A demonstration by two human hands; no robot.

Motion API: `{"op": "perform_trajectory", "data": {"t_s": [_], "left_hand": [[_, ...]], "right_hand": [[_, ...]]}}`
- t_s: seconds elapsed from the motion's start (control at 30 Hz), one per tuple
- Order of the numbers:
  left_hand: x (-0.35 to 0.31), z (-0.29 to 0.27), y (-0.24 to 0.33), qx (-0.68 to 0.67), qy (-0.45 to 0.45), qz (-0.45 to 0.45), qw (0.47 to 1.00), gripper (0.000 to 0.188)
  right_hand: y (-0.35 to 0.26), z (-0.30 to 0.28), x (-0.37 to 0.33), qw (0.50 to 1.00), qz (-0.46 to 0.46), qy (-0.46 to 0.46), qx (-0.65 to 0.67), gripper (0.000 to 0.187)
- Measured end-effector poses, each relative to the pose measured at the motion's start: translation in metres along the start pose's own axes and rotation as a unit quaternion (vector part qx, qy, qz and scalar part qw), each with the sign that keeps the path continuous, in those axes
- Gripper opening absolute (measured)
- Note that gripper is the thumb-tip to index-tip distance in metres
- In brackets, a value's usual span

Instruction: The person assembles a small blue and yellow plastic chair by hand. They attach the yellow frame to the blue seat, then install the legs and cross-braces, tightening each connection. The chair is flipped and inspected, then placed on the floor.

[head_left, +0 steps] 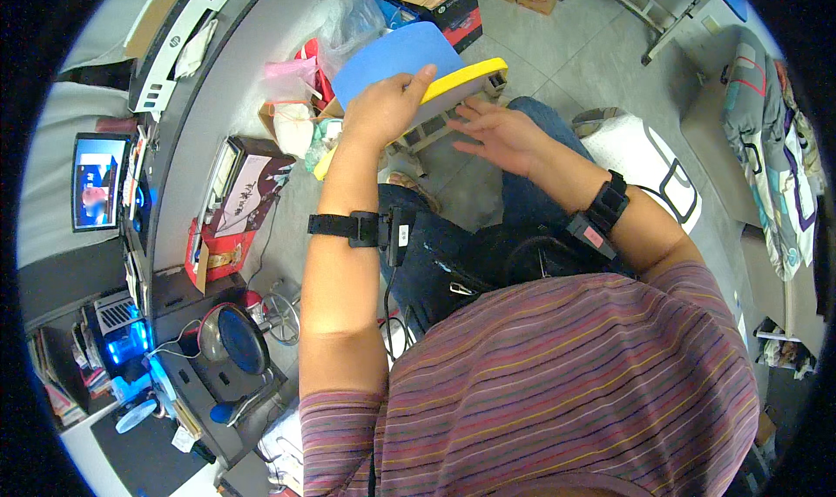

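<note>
In front of me, a tilted plastic thing has a flat blue panel (pixel 401 53), a yellow rim (pixel 466 77) and a grey underside with rectangular openings; I cannot tell its exact kind. My left hand (pixel 383 110) grips its near side, thumb lying by the yellow rim and the other fingers partly hidden. Just below the rim's right end, my right hand (pixel 501 136) is open with fingers spread, close to the grey underside and holding nothing. Both forearms wear black straps with small devices.
Beyond the plastic thing lie a clear plastic bag (pixel 353 27) and a black and red box (pixel 457 18). A dark gift box (pixel 252 184) and a red bag (pixel 213 253) stand left, near a desk with a lit screen (pixel 97 184). A white bag (pixel 649 162) lies right.
</note>
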State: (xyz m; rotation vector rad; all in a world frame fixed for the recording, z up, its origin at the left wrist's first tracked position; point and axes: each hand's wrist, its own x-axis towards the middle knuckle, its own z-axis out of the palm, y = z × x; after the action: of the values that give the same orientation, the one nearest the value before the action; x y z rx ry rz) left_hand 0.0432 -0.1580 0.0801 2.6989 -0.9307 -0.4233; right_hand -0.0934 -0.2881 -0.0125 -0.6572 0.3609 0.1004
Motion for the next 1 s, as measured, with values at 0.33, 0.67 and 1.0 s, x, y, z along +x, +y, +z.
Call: {"op": "perform_trajectory", "data": {"t_s": [0.33,0.67,1.0], "left_hand": [[-0.002,0.001,-0.001,0.009,0.013,0.004,1.000,0.072],[-0.002,0.000,-0.002,-0.003,0.013,0.017,1.000,0.071],[-0.003,-0.001,0.000,0.007,0.025,0.024,0.999,0.070]], "right_hand": [[0.004,0.007,0.004,1.000,-0.001,0.013,-0.016,0.097],[0.001,0.008,0.007,0.999,0.012,0.033,-0.020,0.095],[-0.002,-0.003,0.020,0.999,0.022,0.019,-0.021,0.088]]}}
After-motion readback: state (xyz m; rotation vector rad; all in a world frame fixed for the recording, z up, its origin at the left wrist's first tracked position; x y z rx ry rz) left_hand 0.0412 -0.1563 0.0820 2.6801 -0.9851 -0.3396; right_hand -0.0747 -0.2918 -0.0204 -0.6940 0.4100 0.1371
